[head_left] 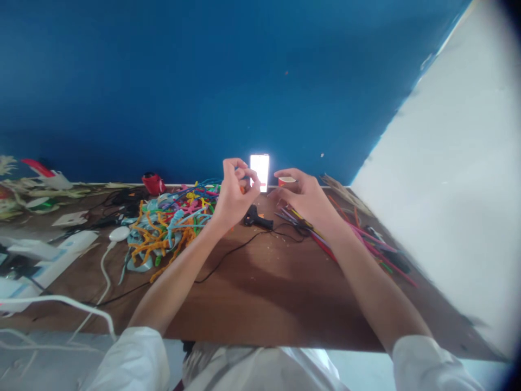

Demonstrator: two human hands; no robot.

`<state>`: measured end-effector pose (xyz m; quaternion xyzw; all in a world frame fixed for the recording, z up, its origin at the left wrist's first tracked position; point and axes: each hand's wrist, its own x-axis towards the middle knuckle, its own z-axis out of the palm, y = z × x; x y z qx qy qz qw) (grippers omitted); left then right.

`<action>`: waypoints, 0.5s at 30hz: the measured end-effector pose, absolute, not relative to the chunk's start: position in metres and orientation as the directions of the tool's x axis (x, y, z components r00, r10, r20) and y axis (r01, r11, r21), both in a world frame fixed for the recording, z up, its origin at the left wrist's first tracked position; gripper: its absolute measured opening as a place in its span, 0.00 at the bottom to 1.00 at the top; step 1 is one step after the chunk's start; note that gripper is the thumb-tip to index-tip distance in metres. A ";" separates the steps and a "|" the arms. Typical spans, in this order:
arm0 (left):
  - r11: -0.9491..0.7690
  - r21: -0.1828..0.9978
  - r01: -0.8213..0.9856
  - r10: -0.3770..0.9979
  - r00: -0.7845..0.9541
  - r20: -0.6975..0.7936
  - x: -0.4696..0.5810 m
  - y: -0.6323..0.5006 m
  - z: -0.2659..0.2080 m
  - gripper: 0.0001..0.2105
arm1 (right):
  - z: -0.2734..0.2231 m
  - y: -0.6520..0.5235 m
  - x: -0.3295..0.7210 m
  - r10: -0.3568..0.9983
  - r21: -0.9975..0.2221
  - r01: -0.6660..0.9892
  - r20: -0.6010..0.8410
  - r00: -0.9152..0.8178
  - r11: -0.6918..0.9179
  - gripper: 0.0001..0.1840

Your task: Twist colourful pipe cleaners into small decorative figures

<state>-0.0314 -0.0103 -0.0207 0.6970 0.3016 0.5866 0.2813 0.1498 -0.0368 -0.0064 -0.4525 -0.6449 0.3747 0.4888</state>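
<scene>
Both of my hands are raised over the back of the table in front of a lit phone (259,171). My left hand (236,190) is closed, thumb and index finger curled together in a pinch; a bit of orange shows between the fingers, but I cannot tell if it is held. My right hand (301,194) is apart from it, fingers curved and spread, with nothing visible in them. Below and between them lies a black glue gun (259,218) with its cord. A red-rimmed cup (287,180) is partly hidden behind my right hand.
Tangled, colourful pipe cleaners (171,225) are heaped on the left. Loose straight pipe cleaners (372,241) lie under my right arm. A white power strip (61,266) with cables is at far left, near a red container (153,183). A blue wall (244,92) borders the table's back.
</scene>
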 end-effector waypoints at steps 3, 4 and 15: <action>-0.477 0.874 -0.093 0.866 0.119 0.485 -0.034 -0.009 -0.014 0.20 | -0.008 -0.036 0.152 0.942 -0.922 0.200 0.313 -0.121 0.332 0.20; -0.414 0.898 -0.148 0.893 0.128 0.432 -0.034 -0.009 -0.013 0.20 | -0.008 -0.035 0.153 0.939 -0.920 0.196 0.321 -0.125 0.340 0.20; -0.348 0.875 -0.336 0.887 0.185 0.423 -0.034 -0.008 -0.016 0.07 | -0.023 -0.034 0.133 0.874 -0.865 0.207 0.393 -0.286 0.457 0.12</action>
